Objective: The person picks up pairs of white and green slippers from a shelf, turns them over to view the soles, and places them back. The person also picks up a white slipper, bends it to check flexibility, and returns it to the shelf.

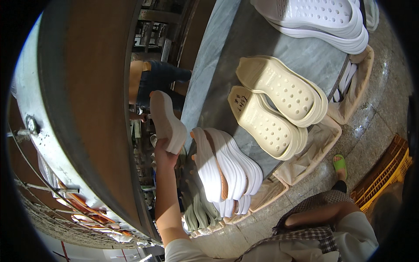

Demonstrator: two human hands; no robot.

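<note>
My left hand (164, 150), raised beside the table's left edge, grips a pale shoe sole (166, 120) by its lower end. The sole stands nearly upright, with a small orange spot at its top. Just right of that hand, white shoe soles (227, 161) stand on edge in a row, one with a tan layer. Grey-green soles (198, 207) stand below them. Cream soles (279, 102) with round holes lie stacked in two piles, dark handwriting on one. My right forearm crosses in front of my checked apron (310, 238); its hand is hidden there.
The grey table (305, 56) also bears stacked white perforated soles (323, 22). Cloth-lined baskets (312, 146) line its right side, and a yellow crate (384, 174) is on the tiled floor. A large curved machine (83, 109) fills the left. Another person in jeans (159, 83) stands beyond.
</note>
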